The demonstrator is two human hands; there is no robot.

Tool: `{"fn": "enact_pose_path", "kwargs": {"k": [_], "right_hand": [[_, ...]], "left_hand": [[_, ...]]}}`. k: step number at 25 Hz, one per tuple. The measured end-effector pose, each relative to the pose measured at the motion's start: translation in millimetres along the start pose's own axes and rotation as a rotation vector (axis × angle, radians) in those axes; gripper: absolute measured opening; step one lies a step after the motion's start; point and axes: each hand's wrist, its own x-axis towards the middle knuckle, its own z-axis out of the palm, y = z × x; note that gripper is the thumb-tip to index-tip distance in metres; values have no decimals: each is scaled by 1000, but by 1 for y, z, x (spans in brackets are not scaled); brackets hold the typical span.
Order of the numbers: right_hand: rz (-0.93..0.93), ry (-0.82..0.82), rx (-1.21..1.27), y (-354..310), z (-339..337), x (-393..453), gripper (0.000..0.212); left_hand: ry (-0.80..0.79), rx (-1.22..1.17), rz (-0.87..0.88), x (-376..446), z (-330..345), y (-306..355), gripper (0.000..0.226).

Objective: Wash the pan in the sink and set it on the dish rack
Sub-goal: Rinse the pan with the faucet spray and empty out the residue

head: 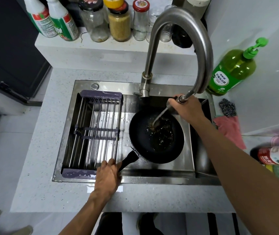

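Rinsing: pan point(155, 136) sits in sink point(160, 175) beside rack point(94, 131), left hand point(108, 173) fingers curled round handle point(128, 160), right hand point(186, 106) gripping sprayer point(171, 104); judged rigid, heavier with water, slick when wet, so handle is the hold

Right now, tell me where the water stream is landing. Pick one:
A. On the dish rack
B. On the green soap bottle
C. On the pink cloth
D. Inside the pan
D. The right hand grips the pulled-out faucet head and aims the stream into the pan, while the left hand holds the pan's handle.
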Motion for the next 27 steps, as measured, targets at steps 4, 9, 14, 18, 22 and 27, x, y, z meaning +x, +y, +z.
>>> {"fn": "enact_pose_path", "kwargs": {"k": [4, 9, 14, 18, 22, 27], "right_hand": [[29, -41, -101, 16, -14, -5, 36], [56, -98, -212, 23, -19, -10, 44], [78, -156, -311, 31, -23, -14, 42], [86, -189, -311, 36, -31, -20, 41], [30, -224, -118, 27, -3, -36, 45], [-29, -140, -42, 23, 9, -23, 48]], "left_hand": [[15, -3, 1, 0, 1, 1, 51], [24, 21, 11, 0, 0, -1, 51], [33, 39, 12, 0, 3, -2, 50], [26, 30, 13, 2, 5, -2, 44], [32, 37, 4, 2, 7, -4, 44], [14, -9, -15, 4, 8, -5, 39]]}}
